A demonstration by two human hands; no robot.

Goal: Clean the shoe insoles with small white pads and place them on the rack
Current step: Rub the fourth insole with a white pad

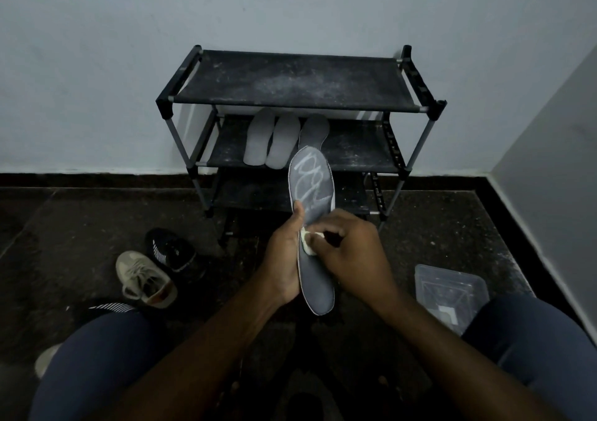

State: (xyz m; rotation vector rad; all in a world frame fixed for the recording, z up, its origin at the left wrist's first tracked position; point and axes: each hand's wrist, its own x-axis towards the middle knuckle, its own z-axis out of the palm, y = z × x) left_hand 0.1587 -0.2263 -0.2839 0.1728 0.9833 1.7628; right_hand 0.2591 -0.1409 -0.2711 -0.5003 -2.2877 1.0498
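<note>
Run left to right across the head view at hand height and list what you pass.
Beige sneaker → black shoe → left hand gripping the insole → white pad → right hand → clear plastic box.

Bare top shelf (290,78); three insoles (281,141) below
</note>
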